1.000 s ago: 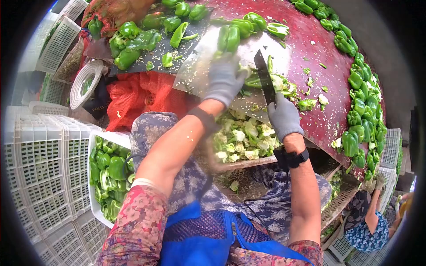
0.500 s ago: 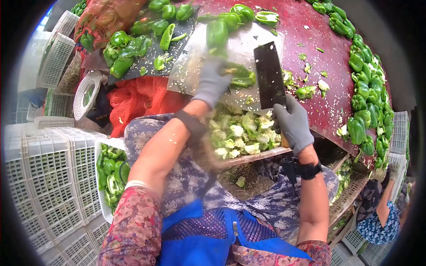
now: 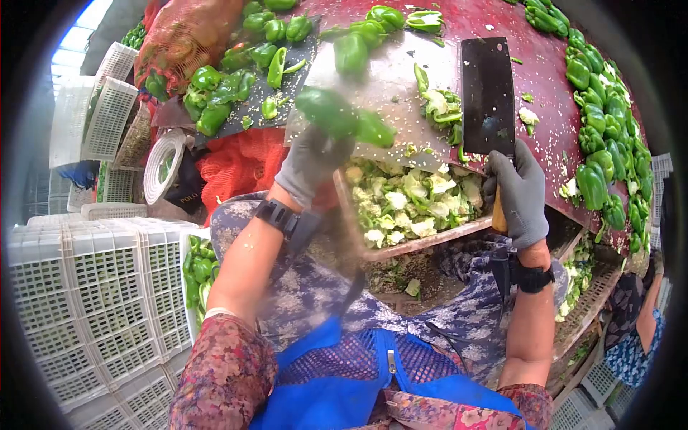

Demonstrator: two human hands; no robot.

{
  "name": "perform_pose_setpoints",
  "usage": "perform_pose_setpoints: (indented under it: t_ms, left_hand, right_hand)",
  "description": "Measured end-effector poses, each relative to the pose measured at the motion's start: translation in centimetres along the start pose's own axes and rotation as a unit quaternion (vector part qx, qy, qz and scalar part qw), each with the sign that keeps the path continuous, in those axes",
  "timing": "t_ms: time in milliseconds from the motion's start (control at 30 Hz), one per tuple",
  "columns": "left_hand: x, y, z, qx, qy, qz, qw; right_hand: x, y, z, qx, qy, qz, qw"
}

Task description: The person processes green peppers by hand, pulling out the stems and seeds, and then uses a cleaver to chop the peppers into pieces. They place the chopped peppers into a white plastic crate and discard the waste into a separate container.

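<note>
Our left hand (image 3: 309, 163), gloved, has its fingers curled around two green pepper pieces (image 3: 342, 118), lifted above the near edge of the cutting board (image 3: 387, 86). Our right hand (image 3: 521, 193) wraps tight on one cleaver (image 3: 488, 97), blade flat over the board's right edge. One tray (image 3: 423, 240) of cores sits below.

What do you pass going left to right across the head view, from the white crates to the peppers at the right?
White crates → crate of cut peppers → left hand holding pepper pieces → tray of cores → cleaver in right hand → row of whole peppers.
</note>
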State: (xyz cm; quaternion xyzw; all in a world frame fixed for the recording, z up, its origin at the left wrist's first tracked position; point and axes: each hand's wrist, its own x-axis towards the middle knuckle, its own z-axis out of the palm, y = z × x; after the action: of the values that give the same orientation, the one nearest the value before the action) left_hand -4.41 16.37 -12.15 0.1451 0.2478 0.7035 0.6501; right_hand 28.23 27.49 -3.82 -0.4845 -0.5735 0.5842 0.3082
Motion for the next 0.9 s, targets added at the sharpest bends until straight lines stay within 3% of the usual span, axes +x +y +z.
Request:
perform_pose_setpoints:
  t_ms: [67,267,367,467,533,567,600,633,667,700,733,800,900]
  left_hand:
    - [-1.0,-0.8,0.7,0.005,-0.035,-0.009,0.999]
    - [-2.5,-3.3,0.2,0.216,-0.068,0.028,0.974]
    - [-2.7,-3.4,0.1,0.088,-0.100,-0.034,0.991]
    - [-3.0,-3.4,1.4,0.414,-0.163,0.037,0.895]
    - [-3.6,-2.9,1.6,0.415,-0.147,-0.026,0.897]
    - [-3.8,-2.7,0.4,0.570,-0.170,0.006,0.804]
    - [-3.5,-3.1,-0.2,0.593,-0.166,-0.021,0.787]
    - [-3.0,-3.5,-1.0,0.616,-0.164,-0.047,0.769]
    - [-2.2,-3.9,-1.2,0.517,-0.149,-0.130,0.833]
    - [-1.4,-4.3,-1.3,0.412,-0.116,-0.207,0.880]
    - [-2.3,-5.6,2.9,0.407,0.034,-0.208,0.889]
    - [-1.7,-6.3,1.0,0.396,0.005,-0.229,0.889]
    - [-1.8,-6.5,3.0,0.420,0.073,-0.241,0.872]
  right_hand:
    - [-0.4,-0.1,0.2,0.019,0.002,0.006,1.000]
    - [-0.7,0.4,0.1,0.041,-0.008,-0.002,0.999]
    - [-0.8,0.4,-0.4,0.054,-0.010,0.009,0.998]
    - [-0.8,1.1,-0.5,0.063,0.005,-0.015,0.998]
    - [-0.9,1.2,-0.8,0.044,0.010,-0.011,0.999]
    - [-1.2,0.8,-0.7,0.045,0.009,-0.002,0.999]
    - [-1.0,1.1,-0.8,-0.021,0.012,-0.028,0.999]
    - [-1.3,1.7,-0.7,0.003,0.025,0.015,1.000]
    - [-0.3,3.3,-1.6,-0.199,0.015,0.022,0.980]
    - [-1.2,2.3,-1.6,-0.210,0.032,-0.015,0.977]
    - [-2.2,1.3,-1.7,-0.222,0.051,-0.052,0.972]
    - [-1.8,2.9,-1.3,-0.135,0.058,-0.081,0.986]
    - [-2.4,2.1,-1.4,-0.113,0.048,-0.090,0.988]
